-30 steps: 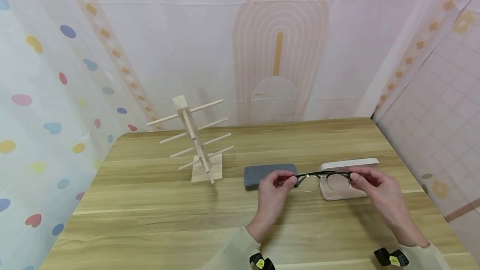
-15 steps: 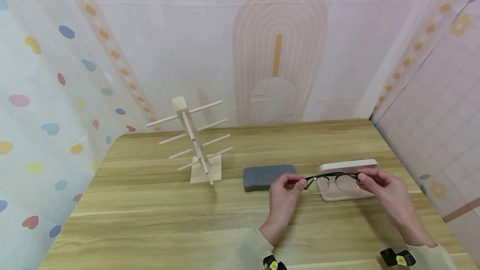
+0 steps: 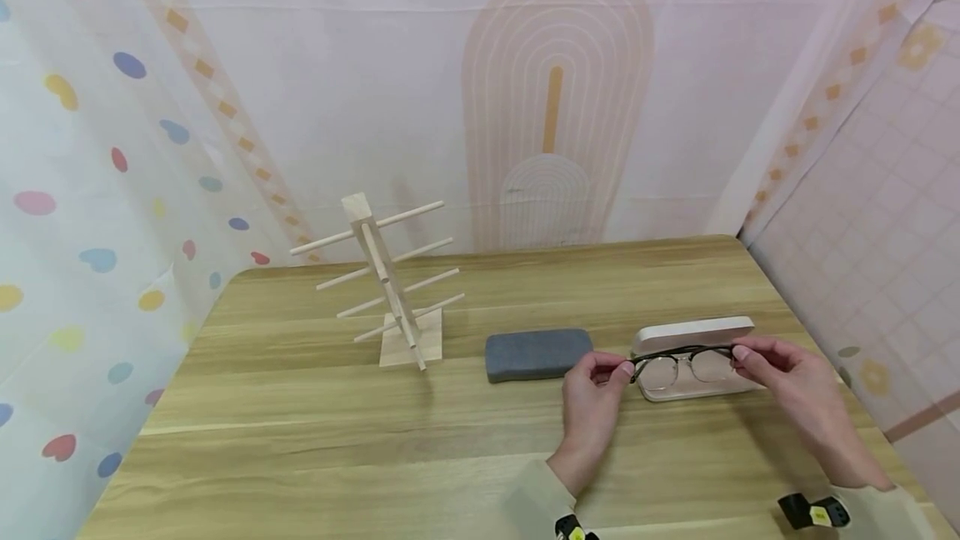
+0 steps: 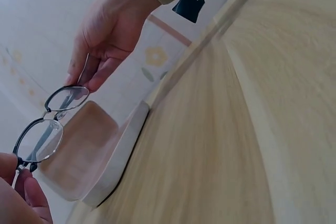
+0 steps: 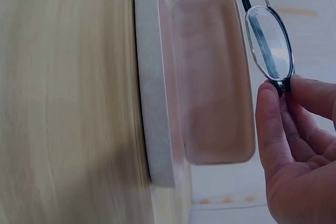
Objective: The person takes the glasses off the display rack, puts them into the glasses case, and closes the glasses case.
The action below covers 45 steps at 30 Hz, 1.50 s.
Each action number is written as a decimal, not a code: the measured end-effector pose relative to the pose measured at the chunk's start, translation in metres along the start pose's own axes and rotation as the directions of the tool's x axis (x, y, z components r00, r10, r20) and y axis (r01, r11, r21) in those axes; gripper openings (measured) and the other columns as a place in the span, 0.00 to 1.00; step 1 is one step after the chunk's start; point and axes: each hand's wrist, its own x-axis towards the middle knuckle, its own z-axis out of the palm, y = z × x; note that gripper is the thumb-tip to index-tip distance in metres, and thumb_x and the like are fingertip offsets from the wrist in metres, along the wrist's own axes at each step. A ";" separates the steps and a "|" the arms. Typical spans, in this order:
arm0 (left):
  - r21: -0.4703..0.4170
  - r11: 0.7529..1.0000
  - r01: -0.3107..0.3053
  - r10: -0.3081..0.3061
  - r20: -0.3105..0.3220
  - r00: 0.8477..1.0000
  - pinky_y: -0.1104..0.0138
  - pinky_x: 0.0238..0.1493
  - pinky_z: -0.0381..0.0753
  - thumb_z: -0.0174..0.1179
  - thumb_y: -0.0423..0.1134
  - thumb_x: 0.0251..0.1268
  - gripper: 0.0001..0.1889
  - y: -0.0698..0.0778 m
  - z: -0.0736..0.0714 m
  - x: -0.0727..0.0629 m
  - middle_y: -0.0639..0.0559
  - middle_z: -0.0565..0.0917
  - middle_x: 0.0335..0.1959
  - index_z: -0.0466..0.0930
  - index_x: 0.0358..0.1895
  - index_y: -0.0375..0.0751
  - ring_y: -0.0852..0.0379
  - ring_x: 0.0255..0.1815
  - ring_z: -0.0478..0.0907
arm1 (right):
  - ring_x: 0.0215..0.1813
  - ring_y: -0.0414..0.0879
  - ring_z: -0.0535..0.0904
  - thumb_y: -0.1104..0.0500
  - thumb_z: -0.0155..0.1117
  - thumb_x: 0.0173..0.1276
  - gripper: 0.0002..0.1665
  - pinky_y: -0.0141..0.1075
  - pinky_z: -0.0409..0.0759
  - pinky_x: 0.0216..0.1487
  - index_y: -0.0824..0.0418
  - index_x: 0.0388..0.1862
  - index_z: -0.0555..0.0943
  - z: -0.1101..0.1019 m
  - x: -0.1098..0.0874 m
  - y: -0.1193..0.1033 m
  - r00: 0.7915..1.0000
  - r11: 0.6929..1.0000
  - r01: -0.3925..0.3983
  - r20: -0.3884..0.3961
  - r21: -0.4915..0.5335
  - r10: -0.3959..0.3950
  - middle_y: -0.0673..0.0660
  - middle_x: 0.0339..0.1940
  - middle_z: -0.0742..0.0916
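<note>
A pair of glasses with a dark upper frame and thin metal lower rims is held level between my two hands. My left hand pinches its left corner between thumb and fingers. At the opposite corner, my right hand pinches it the same way. Behind and below the glasses lies an open glasses case, pale outside with a pinkish lining. In the right wrist view the glasses hang above the case, apart from its lower shell.
A closed grey glasses case lies left of the open one. Further left stands a wooden peg rack with several dowels on a square base. The wooden table meets a patterned curtain at the back.
Both hands have carried the glasses to the right, so they now overlap the open case in the head view. The grey case and the rack stay put.
</note>
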 end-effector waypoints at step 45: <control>0.276 0.961 -0.017 0.045 -0.097 0.994 0.74 0.31 0.79 0.71 0.26 0.56 0.05 -0.023 0.037 0.011 0.58 0.86 0.24 0.89 0.28 0.39 0.70 0.25 0.80 | 0.32 0.27 0.79 0.62 0.64 0.76 0.15 0.24 0.76 0.30 0.75 0.48 0.84 -0.028 0.020 0.025 0.997 0.867 0.018 0.070 -0.498 0.019 0.54 0.32 0.91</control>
